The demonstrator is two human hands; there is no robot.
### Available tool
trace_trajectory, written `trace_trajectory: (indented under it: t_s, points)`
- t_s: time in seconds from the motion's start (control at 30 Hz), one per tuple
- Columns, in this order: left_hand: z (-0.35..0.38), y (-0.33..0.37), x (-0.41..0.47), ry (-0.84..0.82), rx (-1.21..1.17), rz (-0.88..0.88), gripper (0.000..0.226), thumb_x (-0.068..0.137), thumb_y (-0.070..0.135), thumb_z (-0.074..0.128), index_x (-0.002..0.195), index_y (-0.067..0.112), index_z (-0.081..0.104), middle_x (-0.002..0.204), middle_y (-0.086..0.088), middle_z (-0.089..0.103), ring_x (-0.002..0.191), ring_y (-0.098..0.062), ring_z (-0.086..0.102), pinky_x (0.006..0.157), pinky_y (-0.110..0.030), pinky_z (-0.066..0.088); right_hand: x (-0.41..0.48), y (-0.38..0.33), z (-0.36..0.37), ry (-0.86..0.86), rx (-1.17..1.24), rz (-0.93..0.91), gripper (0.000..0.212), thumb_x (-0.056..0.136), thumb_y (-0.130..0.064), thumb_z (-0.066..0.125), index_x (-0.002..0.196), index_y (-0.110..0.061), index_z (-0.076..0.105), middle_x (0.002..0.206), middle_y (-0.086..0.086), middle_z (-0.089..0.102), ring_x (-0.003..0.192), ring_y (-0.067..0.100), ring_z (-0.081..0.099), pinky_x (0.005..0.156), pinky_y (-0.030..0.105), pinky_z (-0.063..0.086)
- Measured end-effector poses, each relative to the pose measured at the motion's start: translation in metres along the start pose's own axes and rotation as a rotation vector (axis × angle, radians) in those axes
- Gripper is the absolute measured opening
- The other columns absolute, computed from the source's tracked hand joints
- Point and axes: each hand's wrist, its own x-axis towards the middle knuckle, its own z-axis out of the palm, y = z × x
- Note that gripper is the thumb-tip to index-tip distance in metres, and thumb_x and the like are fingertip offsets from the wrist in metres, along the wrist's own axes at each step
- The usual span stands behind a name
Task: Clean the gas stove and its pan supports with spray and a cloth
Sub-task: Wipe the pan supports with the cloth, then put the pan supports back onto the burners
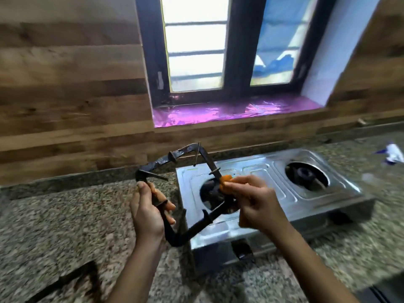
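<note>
A black square pan support [188,158] is held tilted in the air over the left end of a steel two-burner gas stove [271,182]. My left hand [148,213] grips its left bar. My right hand [260,204] pinches a small orange cloth [227,182] against the support's right bar. Both burner wells of the stove are bare, the right burner [306,173] open to view. A second dark pan support [65,281] lies blurred on the counter at the lower left. No spray bottle shows clearly.
The stove sits on a speckled granite counter [65,226] against a wood-panelled wall. A window with a pink-lined sill [236,112] is behind. A blurred white and blue object [391,157] lies on the counter at the far right.
</note>
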Motion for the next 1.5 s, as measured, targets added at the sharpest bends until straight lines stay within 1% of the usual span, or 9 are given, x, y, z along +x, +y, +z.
trace_trajectory:
  t_s: [0.27, 0.4, 0.57, 0.73, 0.93, 1.07, 1.23, 1.4, 1.5]
  points:
    - [0.118, -0.049, -0.046, -0.089, -0.068, -0.072, 0.037, 0.098, 0.047, 0.037, 0.074, 0.02, 0.046, 0.054, 0.006, 0.048, 0.037, -0.012, 0.047, 0.028, -0.015, 0.029, -0.064, 0.127, -0.119, 0.114, -0.061, 0.358, 0.04, 0.079, 0.01, 0.066, 0.1, -0.022, 0.077, 0.105, -0.013, 0.067, 0.103, 0.005, 0.063, 0.091, 0.03, 0.054]
    - [0.2, -0.083, -0.082, -0.123, 0.002, -0.102, 0.037, 0.103, 0.04, 0.033, 0.074, 0.02, 0.045, 0.059, -0.002, 0.044, 0.037, -0.013, 0.048, 0.028, -0.017, 0.03, -0.097, 0.192, -0.204, 0.359, -0.108, 0.577, 0.032, 0.081, 0.002, 0.07, 0.101, -0.023, 0.073, 0.098, -0.009, 0.067, 0.094, 0.009, 0.064, 0.086, 0.012, 0.046]
    - [0.284, -0.132, -0.125, -0.198, 0.015, -0.206, 0.037, 0.105, 0.035, 0.032, 0.074, 0.016, 0.042, 0.059, -0.007, 0.038, 0.034, -0.016, 0.046, 0.027, -0.017, 0.029, -0.124, 0.27, -0.278, 0.525, -0.24, 0.837, 0.025, 0.08, 0.003, 0.07, 0.103, -0.005, 0.074, 0.097, 0.008, 0.07, 0.087, 0.022, 0.066, 0.071, 0.008, 0.039]
    - [0.328, -0.17, -0.153, -0.225, 0.042, -0.358, 0.04, 0.103, 0.042, 0.034, 0.074, 0.015, 0.044, 0.054, -0.003, 0.041, 0.034, -0.017, 0.045, 0.029, -0.018, 0.028, -0.151, 0.34, -0.304, 0.449, -0.357, 1.054, 0.027, 0.079, -0.002, 0.071, 0.105, -0.005, 0.073, 0.102, 0.017, 0.072, 0.094, 0.031, 0.067, 0.084, 0.031, 0.048]
    - [0.36, -0.191, -0.163, -0.26, 0.123, -0.416, 0.041, 0.102, 0.045, 0.033, 0.075, 0.017, 0.044, 0.056, -0.005, 0.043, 0.033, -0.018, 0.042, 0.03, -0.02, 0.029, -0.169, 0.384, -0.303, 0.118, -0.379, 1.151, 0.026, 0.081, -0.016, 0.074, 0.105, -0.006, 0.073, 0.101, 0.018, 0.072, 0.09, 0.033, 0.067, 0.076, 0.033, 0.049]
    - [0.37, -0.197, -0.156, -0.284, 0.17, -0.438, 0.042, 0.103, 0.045, 0.032, 0.074, 0.016, 0.043, 0.05, -0.006, 0.046, 0.031, -0.021, 0.037, 0.032, -0.02, 0.027, -0.128, 0.341, -0.307, 0.321, -0.086, 0.946, 0.029, 0.094, -0.036, 0.06, 0.115, -0.019, 0.068, 0.108, -0.004, 0.068, 0.099, 0.013, 0.063, 0.083, 0.027, 0.05]
    - [0.379, -0.204, -0.145, -0.378, 0.189, -0.544, 0.043, 0.101, 0.048, 0.034, 0.073, 0.017, 0.044, 0.048, -0.003, 0.043, 0.034, -0.02, 0.039, 0.033, -0.019, 0.03, -0.045, 0.311, -0.301, 0.065, 0.642, 0.959, 0.049, 0.087, -0.048, 0.059, 0.134, -0.033, 0.052, 0.119, -0.006, 0.066, 0.103, 0.014, 0.068, 0.083, 0.031, 0.056]
    - [0.381, -0.198, -0.136, -0.386, 0.119, -0.638, 0.042, 0.097, 0.051, 0.04, 0.075, 0.017, 0.047, 0.049, -0.003, 0.041, 0.034, -0.019, 0.036, 0.032, -0.017, 0.028, 0.002, 0.334, -0.273, 0.035, 0.786, 1.114, 0.027, 0.095, -0.011, 0.058, 0.122, -0.013, 0.064, 0.082, 0.002, 0.068, 0.064, 0.015, 0.061, 0.05, 0.023, 0.048]
    - [0.382, -0.196, -0.124, -0.321, 0.18, -0.728, 0.043, 0.096, 0.054, 0.042, 0.081, 0.015, 0.054, 0.047, -0.002, 0.047, 0.041, -0.017, 0.039, 0.035, -0.016, 0.029, 0.01, 0.344, -0.254, 0.113, 0.82, 1.171, 0.02, 0.092, -0.007, 0.061, 0.109, -0.003, 0.07, 0.075, 0.002, 0.067, 0.056, 0.012, 0.054, 0.045, 0.02, 0.042]
